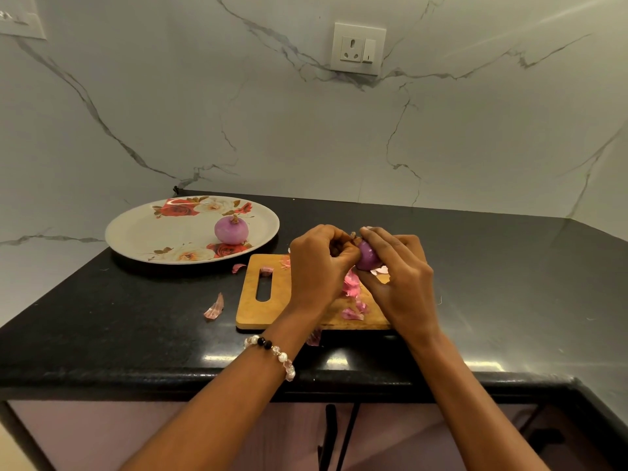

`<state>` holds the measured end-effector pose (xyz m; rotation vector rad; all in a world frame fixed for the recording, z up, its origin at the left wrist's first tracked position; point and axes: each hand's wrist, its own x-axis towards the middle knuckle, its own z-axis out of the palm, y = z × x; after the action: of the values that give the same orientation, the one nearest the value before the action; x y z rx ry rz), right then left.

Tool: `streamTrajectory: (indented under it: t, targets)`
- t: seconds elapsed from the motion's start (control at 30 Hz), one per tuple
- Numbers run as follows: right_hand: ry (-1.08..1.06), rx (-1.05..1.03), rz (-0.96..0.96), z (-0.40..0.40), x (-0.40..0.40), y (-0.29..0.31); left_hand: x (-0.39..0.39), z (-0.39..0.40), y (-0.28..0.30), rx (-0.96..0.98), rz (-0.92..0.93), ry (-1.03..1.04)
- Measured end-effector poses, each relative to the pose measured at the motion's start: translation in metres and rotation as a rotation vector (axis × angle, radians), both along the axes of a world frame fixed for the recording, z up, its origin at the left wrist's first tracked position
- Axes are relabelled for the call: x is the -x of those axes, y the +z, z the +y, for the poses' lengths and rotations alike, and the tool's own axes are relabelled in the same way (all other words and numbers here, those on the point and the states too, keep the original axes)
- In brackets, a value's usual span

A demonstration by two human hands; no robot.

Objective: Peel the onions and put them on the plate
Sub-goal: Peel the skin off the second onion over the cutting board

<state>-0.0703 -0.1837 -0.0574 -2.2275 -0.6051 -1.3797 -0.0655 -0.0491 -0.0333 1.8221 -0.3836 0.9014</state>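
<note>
A peeled purple onion (231,230) sits on the floral plate (142,232) at the left of the black counter. Above the wooden cutting board (258,311), both my hands hold a second purple onion (367,256). My right hand (397,277) grips it from the right side with fingers curled round it. My left hand (319,256) pinches at its top end, where a bit of dry skin sticks out. Most of that onion is hidden by my fingers.
Pink onion skins (351,290) lie on the board, and more skins (214,309) lie on the counter left of it and at its front edge. The counter's front edge runs just below the board. A wall socket (358,47) is on the marble wall behind.
</note>
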Motion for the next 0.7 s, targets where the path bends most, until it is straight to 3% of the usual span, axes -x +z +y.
streamTrajectory:
  t: [0.33,0.53,0.7]
  targets:
    - [0.04,-0.049,0.055,0.0007,0.0018,0.0032,-0.0027,-0.0024,0.0005,0.051,0.03,-0.016]
    - [0.093,-0.191,0.168,-0.001,0.0012,0.0045,-0.0044,-0.0011,0.0004,0.071,0.059,-0.084]
    - [0.084,-0.157,0.156,-0.0005,0.0005,0.003,-0.0031,-0.0011,-0.0001,0.063,0.029,-0.079]
